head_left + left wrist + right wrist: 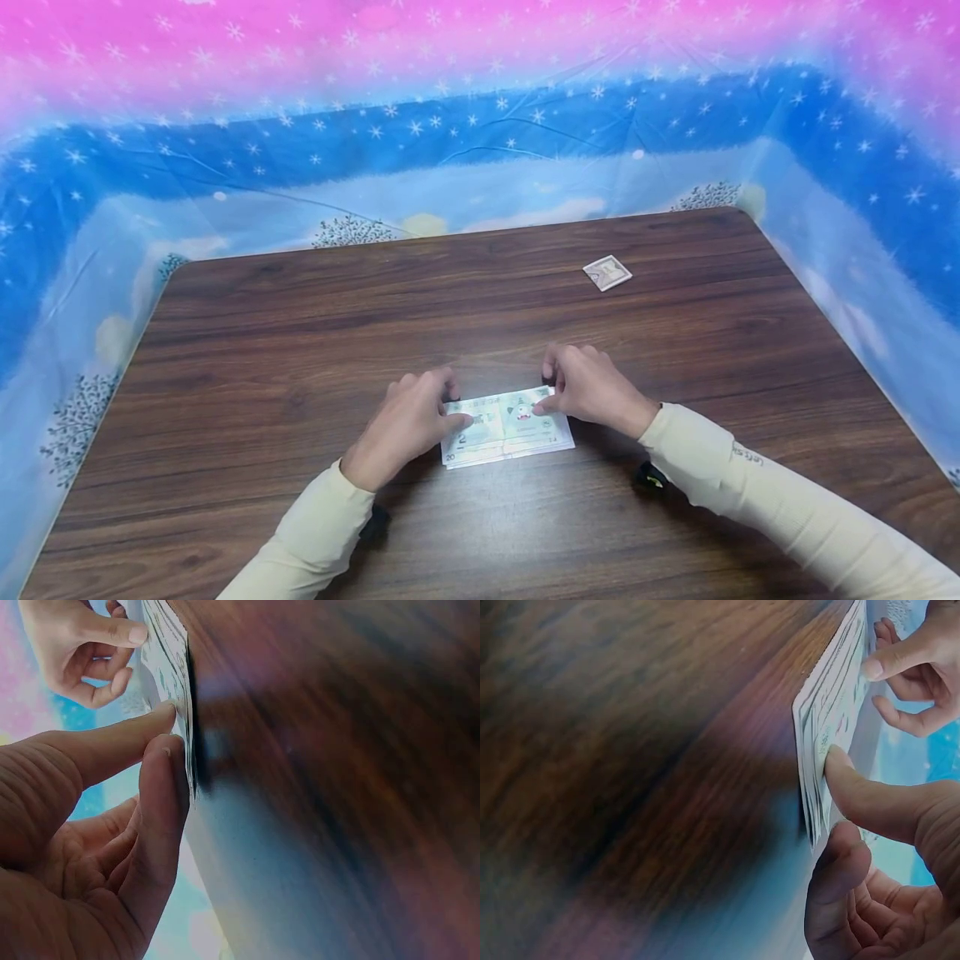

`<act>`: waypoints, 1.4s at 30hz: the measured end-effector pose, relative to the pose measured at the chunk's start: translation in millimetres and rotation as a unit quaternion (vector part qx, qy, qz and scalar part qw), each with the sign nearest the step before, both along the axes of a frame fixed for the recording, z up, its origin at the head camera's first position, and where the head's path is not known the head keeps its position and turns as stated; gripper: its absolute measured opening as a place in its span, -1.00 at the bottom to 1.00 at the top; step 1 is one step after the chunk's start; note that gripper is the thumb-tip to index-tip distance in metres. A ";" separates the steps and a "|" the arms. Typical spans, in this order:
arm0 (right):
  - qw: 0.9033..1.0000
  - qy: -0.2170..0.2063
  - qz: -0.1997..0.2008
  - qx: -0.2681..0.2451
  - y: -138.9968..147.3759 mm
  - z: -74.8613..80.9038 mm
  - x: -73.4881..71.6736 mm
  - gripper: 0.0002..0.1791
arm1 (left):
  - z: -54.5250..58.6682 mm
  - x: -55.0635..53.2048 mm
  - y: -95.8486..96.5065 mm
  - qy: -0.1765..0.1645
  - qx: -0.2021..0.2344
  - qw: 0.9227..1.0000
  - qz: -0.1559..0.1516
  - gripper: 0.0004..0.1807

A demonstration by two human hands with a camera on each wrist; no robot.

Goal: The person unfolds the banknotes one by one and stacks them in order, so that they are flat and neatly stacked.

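Observation:
A thin stack of paper banknotes (501,433), pale green and white with printed figures, lies low over the table in the head view. Its sheets are slightly fanned along the near edge. At the left end my left hand (408,421) grips it, thumb on the top face and index finger curled at the end edge. My right hand (596,387) pinches the right end likewise, its thumb (855,780) pressed on the upper face in the right wrist view. The layered edges of the notes (169,656) show in the left wrist view.
A small folded paper piece (608,272) lies toward the back right of the brown wooden table (337,325). Behind and beside the table hangs a pink and blue snowflake cloth (420,117). Dark devices (651,477) sit under both wrists.

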State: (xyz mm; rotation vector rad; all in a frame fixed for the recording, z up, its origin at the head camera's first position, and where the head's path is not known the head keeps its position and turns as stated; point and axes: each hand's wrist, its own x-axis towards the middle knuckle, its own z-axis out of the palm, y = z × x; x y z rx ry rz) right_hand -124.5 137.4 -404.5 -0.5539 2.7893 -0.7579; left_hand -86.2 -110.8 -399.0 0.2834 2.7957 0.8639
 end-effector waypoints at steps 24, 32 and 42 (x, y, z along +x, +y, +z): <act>0.982 0.019 -0.179 -0.047 67.8 8.0 -86.7 -0.65 | 19.6 -3.8 -22.0 0.036 0.099 0.994 0.020 -0.84; 0.960 0.066 -0.269 -0.035 86.2 -6.1 -117.2 -0.49 | 20.1 -4.1 -22.8 0.034 0.098 0.994 0.020 -0.86; 0.957 0.048 -0.286 -0.020 87.1 -12.0 -132.0 -0.42 | 21.6 -5.5 -22.8 0.025 0.098 0.995 0.024 -0.85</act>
